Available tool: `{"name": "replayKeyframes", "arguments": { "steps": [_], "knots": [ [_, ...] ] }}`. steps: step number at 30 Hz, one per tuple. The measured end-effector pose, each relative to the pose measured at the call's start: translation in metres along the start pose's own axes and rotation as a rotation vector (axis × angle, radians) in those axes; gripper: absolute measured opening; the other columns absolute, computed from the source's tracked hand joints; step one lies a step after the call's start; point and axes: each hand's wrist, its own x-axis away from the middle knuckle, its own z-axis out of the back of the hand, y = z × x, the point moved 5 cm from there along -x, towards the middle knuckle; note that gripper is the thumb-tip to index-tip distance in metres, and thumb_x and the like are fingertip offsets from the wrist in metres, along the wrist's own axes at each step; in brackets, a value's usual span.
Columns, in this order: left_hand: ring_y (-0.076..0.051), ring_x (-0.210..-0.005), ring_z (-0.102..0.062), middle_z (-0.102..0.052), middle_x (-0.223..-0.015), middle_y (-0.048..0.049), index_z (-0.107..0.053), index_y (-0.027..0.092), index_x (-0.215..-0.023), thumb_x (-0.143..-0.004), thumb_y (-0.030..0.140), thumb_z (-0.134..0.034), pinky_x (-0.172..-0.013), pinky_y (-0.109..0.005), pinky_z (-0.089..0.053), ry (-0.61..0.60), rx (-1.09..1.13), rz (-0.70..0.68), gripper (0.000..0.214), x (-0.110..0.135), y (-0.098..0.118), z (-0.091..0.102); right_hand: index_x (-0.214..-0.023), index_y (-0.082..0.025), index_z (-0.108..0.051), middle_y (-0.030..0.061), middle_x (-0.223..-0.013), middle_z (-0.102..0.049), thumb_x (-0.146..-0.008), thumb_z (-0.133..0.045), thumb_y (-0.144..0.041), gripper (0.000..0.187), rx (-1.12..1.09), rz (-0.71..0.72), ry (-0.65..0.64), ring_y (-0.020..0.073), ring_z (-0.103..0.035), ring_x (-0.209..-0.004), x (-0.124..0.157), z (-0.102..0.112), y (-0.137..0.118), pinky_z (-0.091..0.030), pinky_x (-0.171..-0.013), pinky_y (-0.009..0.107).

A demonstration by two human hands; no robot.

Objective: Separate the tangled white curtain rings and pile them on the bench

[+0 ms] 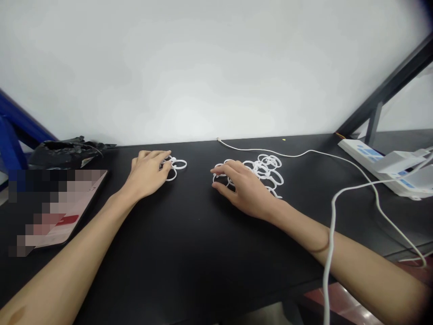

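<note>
My left hand (147, 174) lies low over a small group of white rings (179, 164), fingers stretched forward and the thumb apart. Its fingertips cover part of those rings. To the right, my right hand (245, 187) reaches over a larger pile of thin white rings (267, 169) that overlap one another. The thumb and index finger of that hand are apart, with the edge of a ring showing between them. Whether its fingertips press on the rings I cannot tell. Both groups rest on the black tabletop (182, 243).
At the left lies a flat dark-edged device (76, 216), partly pixelated, with a crumpled black plastic bag (64, 153) behind it. A white cable (333, 225) passes over my right forearm. The white power strip (361, 153) with plugged adapters sits at the right. A pale wall (203, 67) closes the back.
</note>
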Motion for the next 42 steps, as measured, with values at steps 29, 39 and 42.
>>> {"name": "replayKeyframes", "arguments": {
  "steps": [29,39,42],
  "knots": [
    [-0.040,-0.116,-0.052,-0.066,-0.124,-0.0142,-0.059,0.017,-0.131,-0.092,0.028,-0.034,-0.092,-0.057,-0.044,0.093,-0.075,-0.061,0.048,0.006,0.000,0.011,-0.105,-0.014,-0.064,0.0120,-0.106,-0.062,-0.090,-0.061,-0.030,0.022,0.223,-0.045,-0.114,0.0268,-0.053,-0.096,0.002,-0.004,0.007,-0.048,-0.089,0.043],
    [-0.041,-0.114,-0.052,-0.066,-0.124,-0.0141,-0.060,0.018,-0.126,-0.095,0.037,-0.034,-0.090,-0.057,-0.045,0.128,-0.077,-0.059,0.046,0.005,-0.001,0.013,-0.103,-0.016,-0.063,0.0113,-0.106,-0.062,-0.090,-0.062,-0.029,0.018,0.194,-0.046,-0.112,0.0269,-0.054,-0.097,0.002,-0.003,0.008,-0.047,-0.089,0.043],
    [-0.039,-0.112,-0.054,-0.068,-0.122,-0.0127,-0.062,0.020,-0.124,-0.095,0.038,-0.034,-0.089,-0.056,-0.046,0.161,-0.083,-0.056,0.044,0.005,-0.002,0.014,-0.098,-0.018,-0.062,0.0105,-0.103,-0.063,-0.089,-0.063,-0.028,0.014,0.181,-0.048,-0.123,0.0262,-0.054,-0.095,0.002,-0.003,0.007,-0.047,-0.087,0.043]
  ]
}}
